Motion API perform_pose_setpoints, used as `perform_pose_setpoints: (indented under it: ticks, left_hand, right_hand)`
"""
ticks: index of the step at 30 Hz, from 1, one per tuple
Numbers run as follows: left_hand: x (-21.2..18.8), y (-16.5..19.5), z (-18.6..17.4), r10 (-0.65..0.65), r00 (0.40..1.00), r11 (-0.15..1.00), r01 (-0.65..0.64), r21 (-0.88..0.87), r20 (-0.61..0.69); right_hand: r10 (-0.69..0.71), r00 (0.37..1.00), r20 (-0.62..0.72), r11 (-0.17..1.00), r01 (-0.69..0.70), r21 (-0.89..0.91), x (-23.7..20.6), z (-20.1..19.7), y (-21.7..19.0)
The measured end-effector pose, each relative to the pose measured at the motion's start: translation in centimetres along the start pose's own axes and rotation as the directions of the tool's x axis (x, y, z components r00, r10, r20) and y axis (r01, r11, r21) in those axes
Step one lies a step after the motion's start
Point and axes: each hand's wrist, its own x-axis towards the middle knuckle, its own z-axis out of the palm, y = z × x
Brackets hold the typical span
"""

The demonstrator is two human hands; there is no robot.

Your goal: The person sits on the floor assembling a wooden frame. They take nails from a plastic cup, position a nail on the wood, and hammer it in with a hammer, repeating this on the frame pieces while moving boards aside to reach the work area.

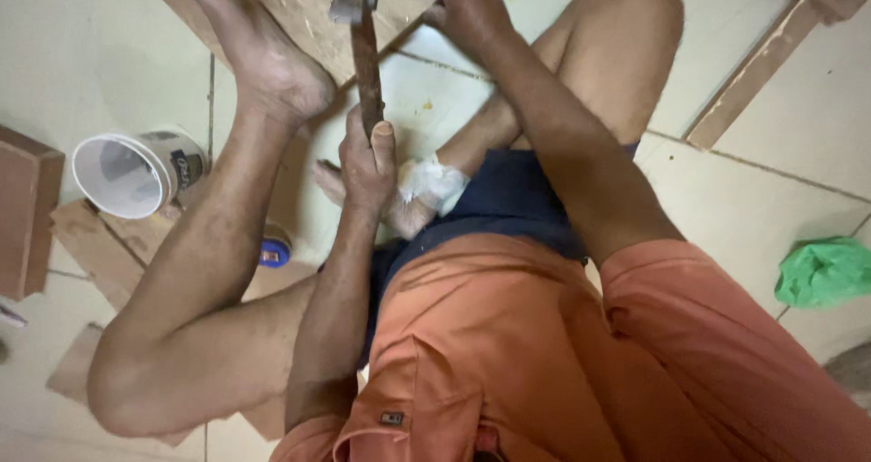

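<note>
Hammer with a dark, worn wooden handle and a grey metal head (363, 35) is standing almost upright in the upper middle of the frame, its head near the top edge over a flat brown wooden board (308, 8) lying on the pale tiled floor (109, 54). The left hand (367, 167) is wrapping tightly round the lower end of the handle, thumb pressing up along it. The right hand (467, 4) is reaching to the top edge of the frame just right of the hammer head, fingers bunched down at the board; whether it is pinching something small there I cannot tell, since the frame is cutting it off. The person is sitting on the floor with a bare foot (272, 63) resting on the board at upper left, apparently pinning it down.

For a good stroke here, I judge that the grip low on the handle is serving well for swing, that the foot's weight should be staying on the board so it is not jumping, and that the right fingers should be sitting clear of the head's path.

A white plastic tub (136, 172) is lying on its side at left, and a crumpled green bag (821, 271) is sitting at right.
</note>
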Motion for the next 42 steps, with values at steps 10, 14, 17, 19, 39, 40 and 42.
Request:
perform_pose_setpoints:
  ticks: [10,14,17,19,39,40,42]
  left_hand:
    - [0.7,0.8,-0.2,-0.031,0.999,0.998,0.029,0.059,0.035]
    - [1.7,1.0,-0.9,-0.25,0.952,0.947,0.202,0.251,0.177]
    - [1.2,0.8,-1.6,-0.23,0.968,0.963,0.211,0.168,0.103]
    - [-0.5,0.5,-2.0,-0.33,0.941,0.941,0.32,0.112,0.078]
    - [-8.2,-2.2,-1.3,-0.376,0.926,0.92,0.378,-0.1,0.039]
    - [-8.0,-2.3,-1.2,-0.464,0.88,0.871,0.474,-0.128,0.105]
    - [-7.6,-2.4,-1.0,-0.536,0.827,0.821,0.558,-0.121,0.171]
  right_hand:
    - [-0.143,0.981,-0.133,0.988,0.15,0.046,0.1,-0.7,-0.4]
    - [-0.133,0.983,-0.127,0.988,0.142,0.062,0.4,-1.2,-1.4]
    - [-0.2,0.969,-0.145,0.972,0.215,0.094,-0.1,-2.2,-2.2]
    - [-0.201,0.972,-0.121,0.971,0.214,0.105,-0.1,-2.8,-2.7]
    - [-0.419,0.875,0.244,0.85,0.472,-0.234,8.4,2.6,-13.4]
    - [-0.416,0.869,0.267,0.841,0.48,-0.251,8.4,2.4,-13.7]
    - [-0.46,0.847,0.265,0.817,0.521,-0.247,8.5,2.1,-14.0]
